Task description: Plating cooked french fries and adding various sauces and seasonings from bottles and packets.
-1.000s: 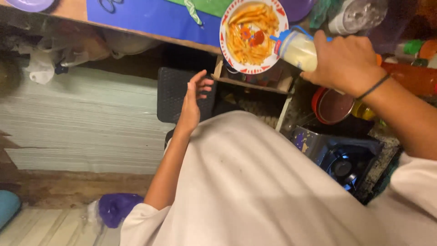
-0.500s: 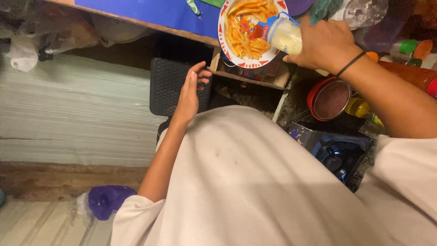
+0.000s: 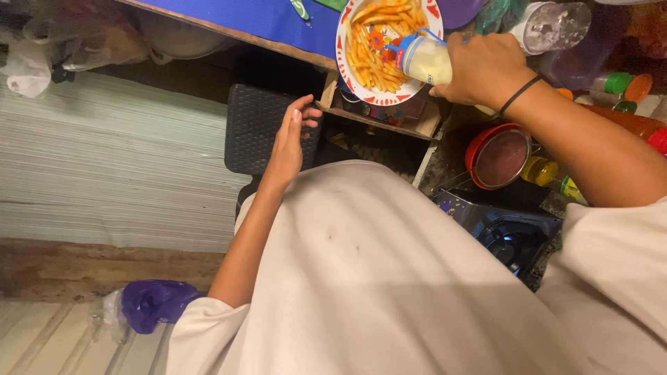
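Cloth of a pale shirt (image 3: pixel 375 278) fills the near part of the view, with the person's two arms reaching away from it. Near left on the floor lies a purple plastic bag (image 3: pixel 156 304), crumpled. To the right, beside the shirt, sits a dark gas burner (image 3: pixel 513 239), and just beyond it a red-rimmed sieve (image 3: pixel 499 157) with nothing visible in its mesh; a small yellow bottle (image 3: pixel 540 170) lies beside that. Farther out, the left hand (image 3: pixel 288 142) hangs free in front of a dark woven panel (image 3: pixel 260 128), fingers loosely curled and spread, holding nothing. Farther still, the right hand (image 3: pixel 479 69), a black band at its wrist, is wrapped around a squeeze bottle (image 3: pixel 424 59) of pale creamy sauce, tipped sideways with its nozzle over a white red-rimmed plate (image 3: pixel 345 59). The plate holds a heap of fries (image 3: pixel 382 35) with a red dab on top, and rests at the edge of a blue tabletop (image 3: pixel 278 17). At far right stands a clear jar (image 3: pixel 556 24) with a whitish inside.
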